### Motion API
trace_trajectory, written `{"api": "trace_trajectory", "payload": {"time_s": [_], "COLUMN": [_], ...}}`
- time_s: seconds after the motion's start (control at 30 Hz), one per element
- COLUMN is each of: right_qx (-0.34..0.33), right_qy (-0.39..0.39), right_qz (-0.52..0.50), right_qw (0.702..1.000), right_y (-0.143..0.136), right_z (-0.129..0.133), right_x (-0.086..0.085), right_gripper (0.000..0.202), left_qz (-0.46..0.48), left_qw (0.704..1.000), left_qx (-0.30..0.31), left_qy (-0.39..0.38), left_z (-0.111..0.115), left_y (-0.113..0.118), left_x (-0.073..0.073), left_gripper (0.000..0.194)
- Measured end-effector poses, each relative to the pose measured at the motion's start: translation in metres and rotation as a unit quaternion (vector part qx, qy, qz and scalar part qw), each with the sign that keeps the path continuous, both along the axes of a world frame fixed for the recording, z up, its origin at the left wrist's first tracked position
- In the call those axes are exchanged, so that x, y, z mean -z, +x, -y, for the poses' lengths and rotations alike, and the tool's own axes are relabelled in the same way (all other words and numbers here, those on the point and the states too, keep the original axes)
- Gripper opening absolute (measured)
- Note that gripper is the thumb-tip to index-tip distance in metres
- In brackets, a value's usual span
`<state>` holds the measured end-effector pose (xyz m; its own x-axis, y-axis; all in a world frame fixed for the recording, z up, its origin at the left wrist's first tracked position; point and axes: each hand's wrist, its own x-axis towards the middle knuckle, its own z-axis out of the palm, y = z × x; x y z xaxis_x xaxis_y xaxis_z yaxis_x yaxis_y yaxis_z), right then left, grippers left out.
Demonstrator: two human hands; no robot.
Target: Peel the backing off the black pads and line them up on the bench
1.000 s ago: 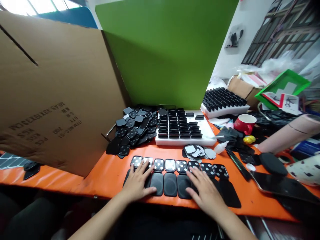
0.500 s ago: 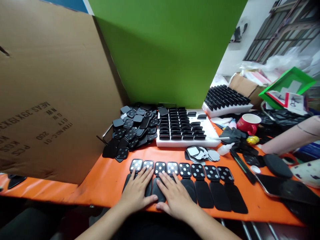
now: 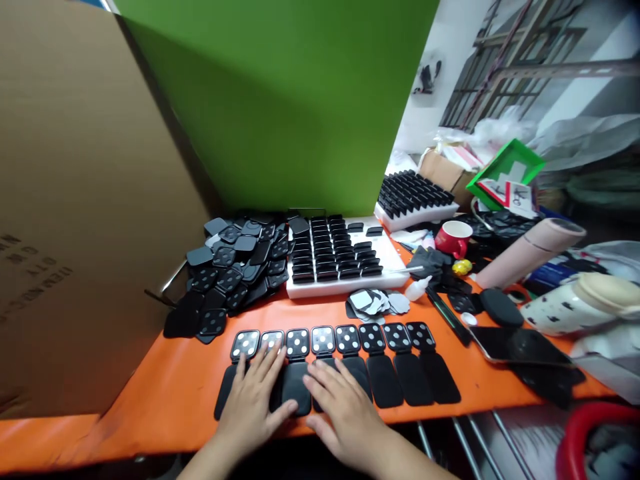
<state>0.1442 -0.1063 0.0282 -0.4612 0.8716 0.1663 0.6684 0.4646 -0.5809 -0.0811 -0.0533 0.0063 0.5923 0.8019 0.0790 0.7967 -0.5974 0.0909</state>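
A row of open black hinged cases lies along the front of the orange table; each has an upper square lid [image 3: 323, 339] with silvery dots and a plain black lower flap [image 3: 385, 381]. My left hand [image 3: 254, 393] rests with fingers spread over the cases at the left end, hiding part of them. Fingers apart, my right hand [image 3: 345, 403] lies over the flaps near the middle of the row. Neither hand grips anything. Behind the row sits a small heap of thin silver-grey pieces [image 3: 373, 302] beside a small white bottle [image 3: 417, 289].
A pile of black cases [image 3: 240, 260] stands back left, next to a white foam tray [image 3: 345, 285] of upright black pieces. A cardboard sheet [image 3: 75, 233] and a green panel [image 3: 280, 107] rise behind. To the right are a red mug [image 3: 453, 239], phone [image 3: 515, 347] and bottles.
My view has turned to the right, so the table things appear further left. My hands have moved slightly apart and stay spread on the cases.
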Motion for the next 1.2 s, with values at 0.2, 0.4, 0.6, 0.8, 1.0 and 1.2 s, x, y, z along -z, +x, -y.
{"api": "trace_trajectory", "payload": {"time_s": [0.2,0.4,0.6,0.8,1.0,1.2], "right_qx": [0.281,0.438,0.438,0.433,0.476,0.509], "right_qy": [-0.097,-0.159,-0.187,-0.185,-0.1,-0.049], "right_qz": [-0.198,-0.567,-0.619,-0.614,-0.601,-0.589], "right_qw": [0.934,0.679,0.624,0.634,0.634,0.625], "right_y": [0.061,0.129,0.182,0.195,0.201,0.195], "right_z": [0.015,-0.028,-0.098,-0.115,-0.074,-0.055], "right_x": [-0.001,-0.001,0.005,0.009,0.01,0.024], "right_gripper": [0.028,0.026,0.037,0.03,0.031,0.034], "left_qz": [0.062,0.103,0.114,0.125,0.11,0.091], "left_qw": [0.988,0.961,0.951,0.934,0.931,0.938], "left_qx": [0.105,0.192,0.231,0.289,0.312,0.308], "left_qy": [-0.089,-0.168,-0.174,-0.169,-0.156,-0.131], "left_z": [0.021,0.027,0.032,0.034,0.036,0.039], "left_y": [0.082,0.153,0.184,0.21,0.224,0.226], "left_x": [-0.013,-0.014,-0.011,-0.018,-0.011,-0.003], "left_gripper": [0.062,0.069,0.068,0.067,0.069,0.066]}}
